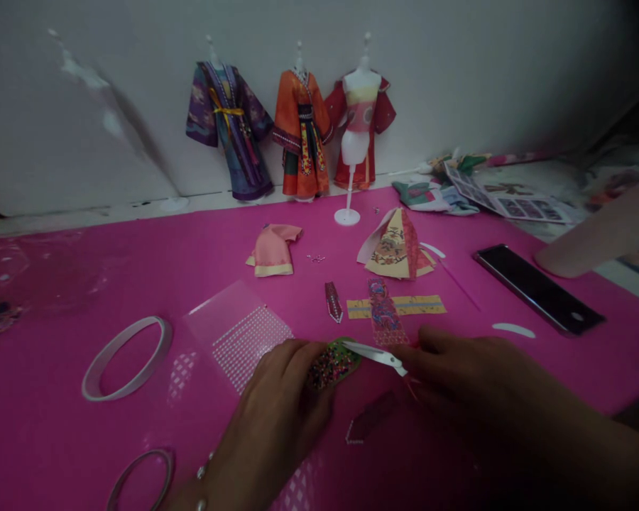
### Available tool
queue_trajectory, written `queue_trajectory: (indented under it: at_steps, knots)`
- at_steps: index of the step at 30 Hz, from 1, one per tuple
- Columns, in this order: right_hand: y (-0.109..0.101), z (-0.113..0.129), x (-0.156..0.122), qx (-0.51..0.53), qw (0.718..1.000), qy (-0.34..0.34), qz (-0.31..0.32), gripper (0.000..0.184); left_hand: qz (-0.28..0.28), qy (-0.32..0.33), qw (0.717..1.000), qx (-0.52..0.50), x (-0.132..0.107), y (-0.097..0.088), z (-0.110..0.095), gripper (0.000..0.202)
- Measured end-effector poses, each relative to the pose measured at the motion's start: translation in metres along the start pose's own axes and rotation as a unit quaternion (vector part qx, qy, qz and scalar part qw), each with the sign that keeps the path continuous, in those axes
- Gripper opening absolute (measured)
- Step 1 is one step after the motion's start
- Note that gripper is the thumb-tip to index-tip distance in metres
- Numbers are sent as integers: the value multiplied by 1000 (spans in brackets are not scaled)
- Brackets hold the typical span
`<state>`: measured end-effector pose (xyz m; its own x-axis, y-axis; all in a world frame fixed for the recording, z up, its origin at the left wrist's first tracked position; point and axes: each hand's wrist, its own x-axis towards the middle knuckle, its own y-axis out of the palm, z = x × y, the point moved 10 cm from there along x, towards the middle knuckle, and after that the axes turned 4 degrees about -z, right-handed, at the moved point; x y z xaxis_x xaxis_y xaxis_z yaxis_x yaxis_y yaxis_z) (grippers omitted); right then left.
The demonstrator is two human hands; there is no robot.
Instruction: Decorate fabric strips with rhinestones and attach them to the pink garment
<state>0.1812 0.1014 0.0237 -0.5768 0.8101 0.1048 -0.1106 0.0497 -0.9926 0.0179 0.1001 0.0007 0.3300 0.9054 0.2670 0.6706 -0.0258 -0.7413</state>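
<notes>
Pink-covered bench, dim light, pale wall across the back. Nearest, bottom left: thin ring, cut by the lower edge of the frame. Bottom centre: dark strip in shadow, white beads edging its near end.

Lower centre, both hands at work, near each other but not touching. Left hand closed on the left edge of a green-edged piece, speckled in many colours; thumb grip hidden. Right hand clamped round the handles of white-bladed scissors, tips at the piece's upper green edge. Blades look nearly together; exact gap cannot be told.

Left of centre: clear sheet with rows of white beads, running partly behind the left hand; farther left, a wide pale ring.

Just beyond the scissors: floral strip crossing a yellow strip; maroon strip to their left. Right: white curved piece, dark phone, pale cylinder.

Mid-frame: small pink top and patterned skirt, well apart. Upper right: printed cards.

Farthest, along the wall: purple robe, orange robe, red robe; white mannequin in front of the red one. Upper left: bare mannequin.
</notes>
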Motion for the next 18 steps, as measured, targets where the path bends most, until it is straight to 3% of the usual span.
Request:
queue_trajectory:
  at_steps: [5,10,15,18]
  knots:
    - [-3,-1,-14,-22,1000,5,-17,30,-11,19,1000,18,1,-5,-5,34]
    - [8,1,-36,12,999,-17,46,32,-17,49,997,53,3,-6,-12,30]
    - [18,2,-62,33,997,-47,59,50,-16,70,995,75,5,-8,-17,34]
    - [21,2,-69,31,997,-47,56,56,-30,124,991,49,1,-13,-30,30]
